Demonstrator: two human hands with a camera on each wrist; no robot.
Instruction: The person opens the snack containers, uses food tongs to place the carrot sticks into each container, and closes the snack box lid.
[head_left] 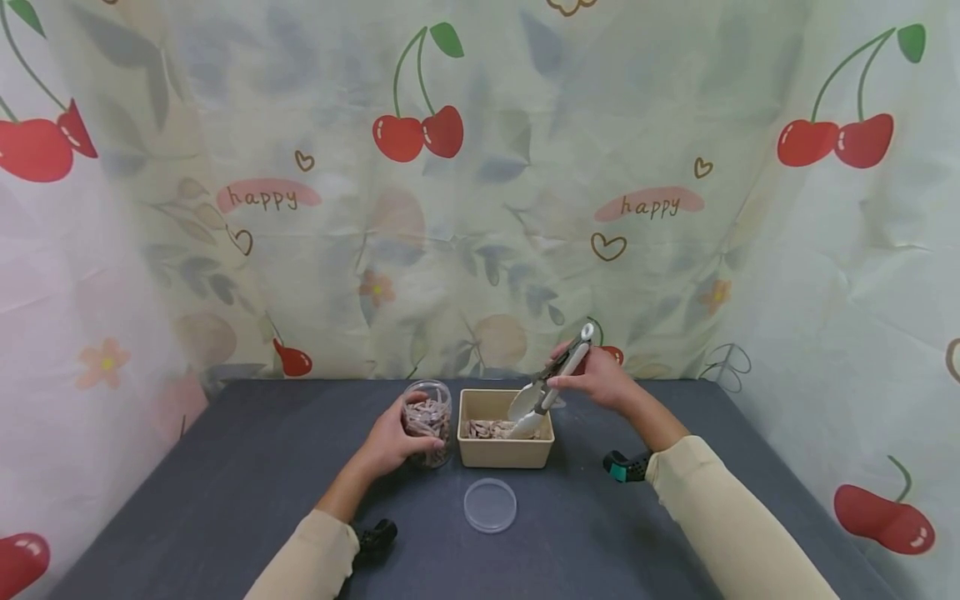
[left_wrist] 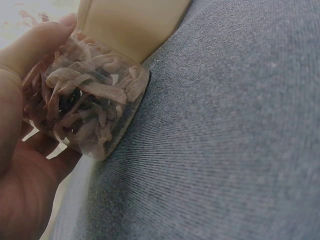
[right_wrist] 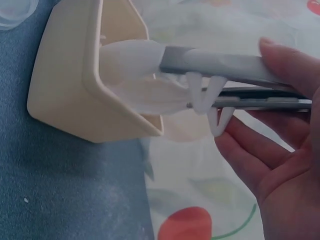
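My left hand [head_left: 393,437] grips a clear plastic jar [head_left: 447,417], its thumb across the near side. Pale brownish dried strips [left_wrist: 85,95] fill much of the jar, which stands on the table just left of a beige rectangular box [head_left: 506,454]. In my right hand [head_left: 600,379] is a pair of tongs [head_left: 562,375] with grey handles and white tips, held at a slant. Those white tips [right_wrist: 135,57] reach down inside the box, a gap showing between them. More of the strips [head_left: 487,429] lie at the bottom of the box.
A round clear lid [head_left: 491,505] lies on the dark table cloth [head_left: 570,533] in front of the box. Behind the table hangs a curtain [head_left: 480,250] printed with cherries and leaves, and it closes in both sides too. Each wrist wears a black strap.
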